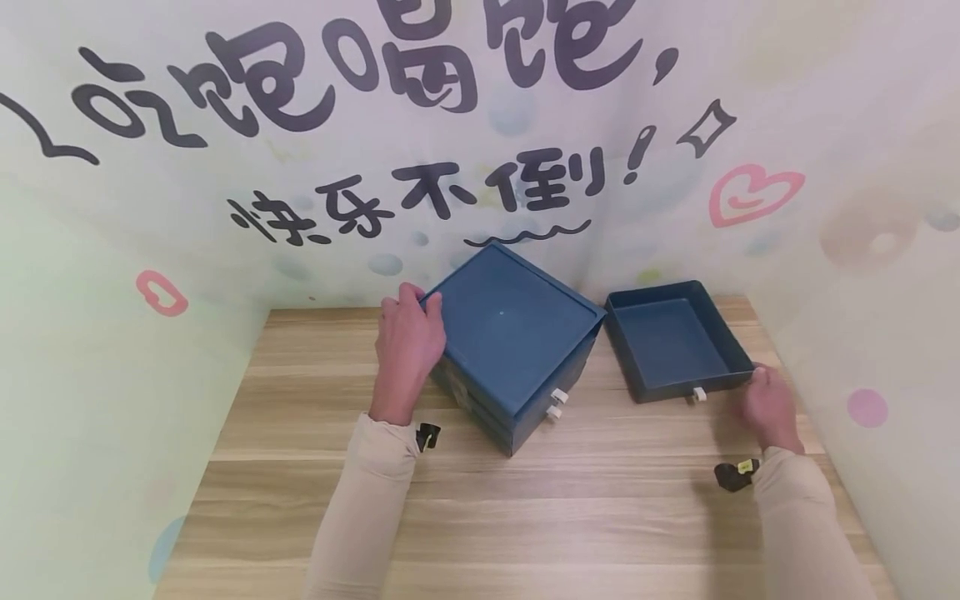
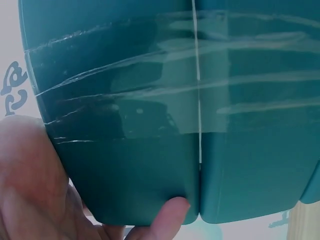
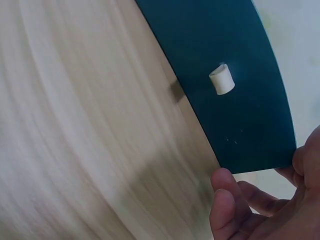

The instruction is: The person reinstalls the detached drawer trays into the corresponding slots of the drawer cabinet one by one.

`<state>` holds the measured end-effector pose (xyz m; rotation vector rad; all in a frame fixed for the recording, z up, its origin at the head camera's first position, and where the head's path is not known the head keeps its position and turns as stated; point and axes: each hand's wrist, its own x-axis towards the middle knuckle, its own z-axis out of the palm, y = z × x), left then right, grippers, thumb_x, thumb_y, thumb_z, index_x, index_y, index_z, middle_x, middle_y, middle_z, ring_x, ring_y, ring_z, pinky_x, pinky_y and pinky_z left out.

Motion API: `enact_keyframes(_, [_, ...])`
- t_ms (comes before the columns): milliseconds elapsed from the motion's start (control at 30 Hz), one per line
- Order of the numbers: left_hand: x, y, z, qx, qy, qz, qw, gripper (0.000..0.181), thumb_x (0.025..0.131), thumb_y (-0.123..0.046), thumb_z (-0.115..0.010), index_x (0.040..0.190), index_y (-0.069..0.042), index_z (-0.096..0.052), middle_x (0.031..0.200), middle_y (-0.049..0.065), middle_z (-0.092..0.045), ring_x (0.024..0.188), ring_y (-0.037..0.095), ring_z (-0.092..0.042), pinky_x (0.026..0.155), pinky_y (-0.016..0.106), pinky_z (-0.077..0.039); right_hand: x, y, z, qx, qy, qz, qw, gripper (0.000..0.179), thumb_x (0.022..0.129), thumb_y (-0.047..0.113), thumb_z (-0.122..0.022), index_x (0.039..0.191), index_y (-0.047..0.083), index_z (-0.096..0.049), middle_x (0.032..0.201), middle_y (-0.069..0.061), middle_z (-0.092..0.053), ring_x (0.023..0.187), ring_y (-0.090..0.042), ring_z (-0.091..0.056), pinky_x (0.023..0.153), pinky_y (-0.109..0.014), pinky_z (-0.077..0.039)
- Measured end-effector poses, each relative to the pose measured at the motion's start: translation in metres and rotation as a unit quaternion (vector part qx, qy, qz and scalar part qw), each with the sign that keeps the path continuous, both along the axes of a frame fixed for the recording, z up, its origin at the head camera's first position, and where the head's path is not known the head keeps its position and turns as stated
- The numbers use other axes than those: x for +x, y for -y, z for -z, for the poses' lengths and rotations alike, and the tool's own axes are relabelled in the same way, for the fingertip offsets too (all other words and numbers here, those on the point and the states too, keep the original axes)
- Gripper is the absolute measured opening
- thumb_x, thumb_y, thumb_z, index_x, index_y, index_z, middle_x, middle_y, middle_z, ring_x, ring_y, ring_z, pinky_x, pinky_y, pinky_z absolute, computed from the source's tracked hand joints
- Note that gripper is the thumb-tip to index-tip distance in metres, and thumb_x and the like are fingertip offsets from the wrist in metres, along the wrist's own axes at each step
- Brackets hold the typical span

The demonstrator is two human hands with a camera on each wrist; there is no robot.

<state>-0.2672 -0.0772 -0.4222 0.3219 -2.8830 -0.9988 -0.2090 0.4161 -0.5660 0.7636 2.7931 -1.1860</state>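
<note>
A dark blue drawer cabinet (image 1: 517, 325) stands turned cornerwise on the wooden table, with two small white pull tabs (image 1: 556, 404) on its front right side. My left hand (image 1: 410, 340) grips its left corner; in the left wrist view a finger (image 2: 172, 215) lies against the taped side (image 2: 135, 175). To the right is a shallow blue drawer (image 1: 671, 337), its inside bare, with one white tab (image 3: 222, 80) on its front. My right hand (image 1: 770, 407) holds that drawer by its front right corner, thumb and fingers around the edge. Whether the drawer touches the table everywhere, I cannot tell.
The wooden table (image 1: 315, 500) ends against a printed back wall (image 1: 450, 275) with black lettering. Side walls rise at left and right, the right one close to my right hand. A black wrist device (image 1: 735, 476) sits by the right cuff.
</note>
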Motion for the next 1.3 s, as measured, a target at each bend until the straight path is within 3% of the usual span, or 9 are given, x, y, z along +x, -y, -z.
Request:
enact_keyframes(233, [0.001, 0.000, -0.002, -0.025, 0.001, 0.008, 0.9996, 0.041, 0.109, -0.045, -0.037, 0.135, -0.016, -0.052, 0.115, 0.021, -0.054, 0.103, 0.038, -0.055, 0.078, 0.053, -0.051, -0.004, -0.005, -0.001, -0.015, -0.004, 0.017, 0.9997, 0.061, 0.106, 0.022, -0.009, 0.143, -0.016, -0.039, 0.140, -0.041, -0.047, 0.069, -0.019, -0.064, 0.059, -0.024, -0.051])
enact_keyframes(333, [0.000, -0.001, -0.002, -0.029, -0.001, 0.011, 0.9995, 0.040, 0.109, -0.044, -0.037, 0.136, -0.018, -0.053, 0.115, 0.020, -0.054, 0.102, 0.038, -0.056, 0.077, 0.053, -0.052, -0.001, -0.005, 0.001, 0.013, -0.006, 0.011, 0.9998, 0.056, 0.105, 0.023, -0.010, 0.114, -0.017, -0.048, 0.121, -0.038, -0.053, 0.078, -0.028, -0.060, 0.066, -0.030, -0.046])
enact_keyframes(433, [0.000, -0.001, -0.002, -0.033, 0.002, 0.011, 0.9994, 0.040, 0.109, -0.045, -0.036, 0.136, -0.019, -0.053, 0.114, 0.020, -0.054, 0.101, 0.039, -0.056, 0.078, 0.054, -0.052, 0.004, -0.005, 0.003, 0.028, -0.002, 0.021, 0.9994, 0.048, 0.105, 0.028, -0.013, 0.086, -0.001, -0.046, 0.088, -0.023, -0.060, 0.079, -0.033, -0.055, 0.066, -0.034, -0.039])
enact_keyframes(567, [0.000, 0.000, -0.003, -0.034, 0.006, 0.012, 0.9993, 0.043, 0.109, -0.046, -0.035, 0.136, -0.018, -0.053, 0.114, 0.021, -0.054, 0.101, 0.039, -0.057, 0.078, 0.054, -0.052, 0.012, -0.001, 0.005, -0.033, 0.009, 0.061, 0.9975, 0.048, 0.104, 0.036, -0.019, 0.080, 0.006, -0.049, 0.063, 0.000, -0.057, 0.060, -0.013, -0.057, 0.058, -0.030, -0.044])
enact_keyframes(700, [0.001, 0.002, -0.003, -0.033, 0.004, 0.009, 0.9994, 0.042, 0.109, -0.045, -0.036, 0.136, -0.018, -0.053, 0.113, 0.020, -0.054, 0.098, 0.038, -0.057, 0.076, 0.053, -0.052, 0.018, 0.008, 0.006, -0.079, 0.010, 0.064, 0.9948, 0.059, 0.106, 0.041, -0.023, 0.117, -0.005, -0.059, 0.075, -0.001, -0.056, 0.062, -0.001, -0.061, 0.060, -0.020, -0.047])
enact_keyframes(800, [0.002, 0.002, -0.004, -0.039, 0.000, 0.005, 0.9992, 0.039, 0.109, -0.043, -0.038, 0.137, -0.020, -0.053, 0.113, 0.020, -0.054, 0.096, 0.038, -0.058, 0.074, 0.053, -0.052, 0.023, 0.016, 0.006, -0.094, 0.017, 0.043, 0.9945, 0.071, 0.107, 0.045, -0.022, 0.147, -0.011, -0.040, 0.097, -0.015, -0.058, 0.067, 0.001, -0.062, 0.062, -0.015, -0.047])
enact_keyframes(1000, [-0.002, -0.001, -0.008, -0.055, -0.009, 0.003, 0.9984, 0.043, 0.108, -0.041, -0.040, 0.143, -0.017, -0.047, 0.123, 0.021, -0.056, 0.101, 0.041, -0.063, 0.080, 0.058, -0.054, 0.029, 0.028, 0.001, -0.118, 0.032, 0.008, 0.9925, 0.079, 0.107, 0.048, -0.022, 0.154, -0.015, -0.022, 0.152, -0.039, -0.036, 0.074, 0.003, -0.063, 0.064, -0.010, -0.049])
enact_keyframes(1167, [-0.007, 0.003, -0.011, -0.032, -0.031, -0.006, 0.9990, 0.046, 0.107, -0.042, -0.042, 0.142, -0.013, -0.048, 0.120, 0.017, -0.059, 0.106, 0.039, -0.062, 0.084, 0.059, -0.053, 0.031, 0.037, -0.002, -0.134, 0.016, -0.016, 0.9907, 0.075, 0.108, 0.041, -0.029, 0.154, -0.017, -0.018, 0.152, -0.042, -0.035, 0.076, -0.002, -0.067, 0.067, -0.013, -0.055])
enact_keyframes(1300, [-0.014, 0.006, -0.010, 0.023, -0.051, 0.017, 0.9983, 0.047, 0.107, -0.042, -0.046, 0.141, -0.011, -0.051, 0.120, 0.014, -0.062, 0.110, 0.034, -0.062, 0.092, 0.054, -0.052, 0.032, 0.043, 0.001, -0.126, 0.018, -0.030, 0.9914, 0.073, 0.108, 0.038, -0.033, 0.152, -0.019, -0.020, 0.145, -0.043, -0.042, 0.076, -0.005, -0.068, 0.067, -0.016, -0.056])
